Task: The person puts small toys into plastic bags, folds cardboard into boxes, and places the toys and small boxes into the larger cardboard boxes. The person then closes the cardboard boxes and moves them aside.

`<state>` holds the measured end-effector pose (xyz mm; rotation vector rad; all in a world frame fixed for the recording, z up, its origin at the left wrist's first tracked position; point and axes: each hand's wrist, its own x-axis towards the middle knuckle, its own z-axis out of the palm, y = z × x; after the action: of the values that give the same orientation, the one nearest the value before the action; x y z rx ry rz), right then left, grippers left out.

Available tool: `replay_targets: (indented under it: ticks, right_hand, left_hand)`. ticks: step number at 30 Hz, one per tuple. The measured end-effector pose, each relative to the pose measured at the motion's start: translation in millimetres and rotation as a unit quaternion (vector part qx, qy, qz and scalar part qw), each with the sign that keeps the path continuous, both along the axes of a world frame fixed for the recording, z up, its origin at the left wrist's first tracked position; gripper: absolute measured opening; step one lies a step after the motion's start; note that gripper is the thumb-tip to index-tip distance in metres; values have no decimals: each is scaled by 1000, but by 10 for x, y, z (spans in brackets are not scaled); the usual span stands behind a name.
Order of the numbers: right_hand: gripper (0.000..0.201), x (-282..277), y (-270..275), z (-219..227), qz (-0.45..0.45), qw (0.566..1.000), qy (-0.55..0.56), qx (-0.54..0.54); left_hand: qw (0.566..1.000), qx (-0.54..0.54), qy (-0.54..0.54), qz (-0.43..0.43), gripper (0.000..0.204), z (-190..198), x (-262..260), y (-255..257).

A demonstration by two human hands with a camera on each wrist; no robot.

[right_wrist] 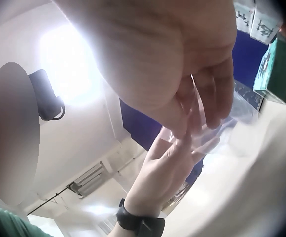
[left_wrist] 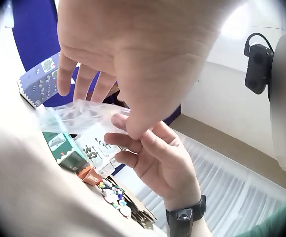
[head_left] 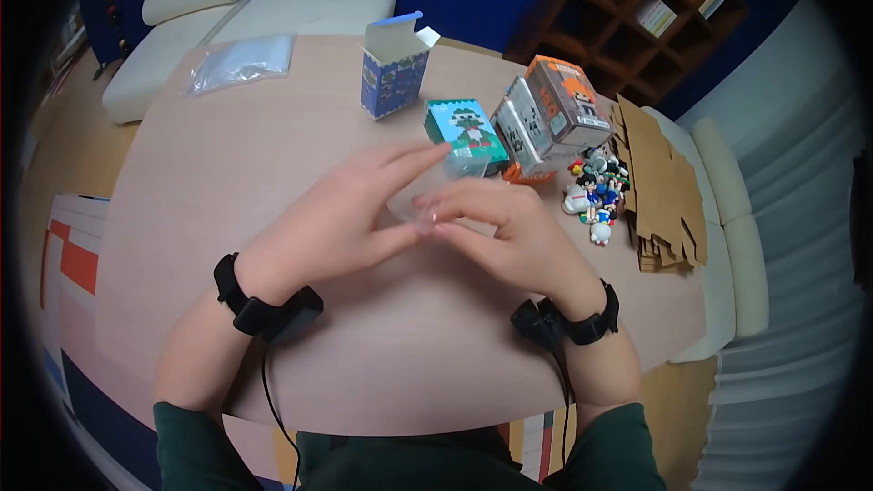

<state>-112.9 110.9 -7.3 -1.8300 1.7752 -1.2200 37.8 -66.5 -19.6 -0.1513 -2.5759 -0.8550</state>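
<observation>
Both hands meet over the near middle of the table around a clear, crinkled plastic bag [left_wrist: 79, 116]. My right hand [head_left: 509, 223] pinches the bag's edge between thumb and curled fingers. From the other side, my left hand [head_left: 336, 205] holds it at the thumb tip, its other fingers stretched out along the film. The thumbs nearly meet in the left wrist view. Just beyond the hands lies a teal box [head_left: 473, 132] with a pixel-style figure, partly overlapped by the bag. Behind it stands a blue patterned box [head_left: 396, 77] with its top flaps raised.
An orange-and-grey box [head_left: 573, 100] and silvery packets [head_left: 523, 123] stand right of the teal box. Several small figurines [head_left: 596, 191] lie beside flattened brown cardboard [head_left: 659, 191] at the right. A clear plastic pack [head_left: 241, 64] lies at the far left of the table [head_left: 209, 145].
</observation>
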Motion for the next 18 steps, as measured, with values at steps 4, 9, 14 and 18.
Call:
replay_targets:
  ticks: [4, 9, 14, 18]
  right_hand:
    - [12, 34, 73, 153, 29, 997, 44, 47]
    - [11, -11, 163, 327, 53, 985, -33, 159]
    - [43, 14, 107, 213, 87, 972, 208, 68]
    - [44, 94, 167, 348, 34, 944, 178, 277]
  left_hand:
    - [979, 152, -112, -76, 98, -51, -25, 51]
    - [961, 248, -76, -93, 96, -274, -101, 40]
    - [910, 368, -157, -105, 77, -390, -97, 104]
    - [909, 385, -127, -93, 57, -500, -141, 69]
